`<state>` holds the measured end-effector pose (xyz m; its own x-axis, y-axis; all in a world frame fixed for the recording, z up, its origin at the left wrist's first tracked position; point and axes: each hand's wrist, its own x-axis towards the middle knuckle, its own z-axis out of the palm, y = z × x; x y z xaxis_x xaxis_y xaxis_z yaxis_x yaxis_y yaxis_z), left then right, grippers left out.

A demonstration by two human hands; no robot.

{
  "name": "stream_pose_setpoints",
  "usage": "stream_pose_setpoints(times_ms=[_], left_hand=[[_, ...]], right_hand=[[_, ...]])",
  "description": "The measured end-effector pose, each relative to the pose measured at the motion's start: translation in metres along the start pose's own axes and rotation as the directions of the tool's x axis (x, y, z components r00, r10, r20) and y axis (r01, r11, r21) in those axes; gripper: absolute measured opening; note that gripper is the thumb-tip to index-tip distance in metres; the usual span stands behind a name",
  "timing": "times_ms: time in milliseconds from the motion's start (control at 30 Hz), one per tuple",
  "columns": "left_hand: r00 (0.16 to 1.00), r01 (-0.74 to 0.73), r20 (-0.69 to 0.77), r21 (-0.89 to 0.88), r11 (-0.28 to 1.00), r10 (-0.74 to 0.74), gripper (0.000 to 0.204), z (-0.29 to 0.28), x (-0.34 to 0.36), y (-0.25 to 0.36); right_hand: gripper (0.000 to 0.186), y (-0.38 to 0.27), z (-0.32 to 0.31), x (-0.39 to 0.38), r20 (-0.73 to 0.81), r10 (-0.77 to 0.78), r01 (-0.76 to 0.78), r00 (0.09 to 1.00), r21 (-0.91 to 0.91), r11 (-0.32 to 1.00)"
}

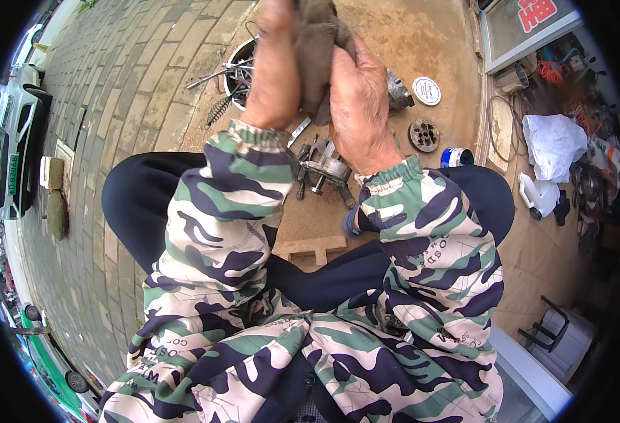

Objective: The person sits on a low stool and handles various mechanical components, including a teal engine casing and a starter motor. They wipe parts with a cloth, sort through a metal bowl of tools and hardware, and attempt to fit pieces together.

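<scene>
At the top centre a crumpled grey-brown rag (315, 60) is held between my two hands. My left hand (273, 70), smeared by motion, presses on the rag's left side, its fingertips cut off by the frame's edge. My right hand (358, 106) grips the rag from the right, its fingers partly hidden. Below them a metal mechanical assembly (324, 169) lies on the dirty ground, with a dark metal part (399, 90) behind my right hand. A bucket of tools and rods (239, 76) stands left of my left hand.
A white lid (426, 90), perforated disc (423, 135) and blue tin (457, 157) are at right. Wooden pieces (310, 248) lie between my legs. A white sack (552, 141), plastic jug (538, 192) and clutter line the doorway. Parked cars (14, 151) stand along the left pavement.
</scene>
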<state>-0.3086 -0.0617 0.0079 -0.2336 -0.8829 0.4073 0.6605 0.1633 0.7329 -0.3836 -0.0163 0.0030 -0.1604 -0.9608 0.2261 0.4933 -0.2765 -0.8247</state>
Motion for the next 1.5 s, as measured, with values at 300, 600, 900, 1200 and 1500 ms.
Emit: stream_pose_setpoints(times_ms=[300,600,900,1200,1500], left_hand=[[0.882,0.401,0.012,-0.544,0.737,-0.471,0.068,-0.022,-0.015,-0.007],[0.765,0.605,-0.098,-0.229,0.763,-0.636,0.06,0.043,-0.061,-0.014],[0.696,0.696,0.115,-0.35,0.627,-0.709,0.069,0.032,-0.059,-0.033],[0.762,0.648,0.267,-0.303,0.699,-0.59,0.102,0.002,-0.051,-0.053],[0.859,0.484,0.125,0.112,0.868,-0.496,0.061,-0.006,-0.054,-0.069]], right_hand=[[0.03,-0.006,0.0,-0.01,0.201,-0.499,0.451,0.843,-0.77,0.451],[0.024,-0.006,-0.077,0.021,0.016,-0.507,0.171,0.862,-0.95,0.26],[0.016,-0.023,-0.088,-0.005,-0.044,-0.266,0.054,0.963,-0.935,0.35],[0.028,-0.035,-0.098,-0.024,-0.009,0.372,-0.365,0.928,-0.218,0.905],[0.023,-0.026,-0.108,-0.007,-0.158,0.202,-0.256,0.967,-0.543,0.8]])
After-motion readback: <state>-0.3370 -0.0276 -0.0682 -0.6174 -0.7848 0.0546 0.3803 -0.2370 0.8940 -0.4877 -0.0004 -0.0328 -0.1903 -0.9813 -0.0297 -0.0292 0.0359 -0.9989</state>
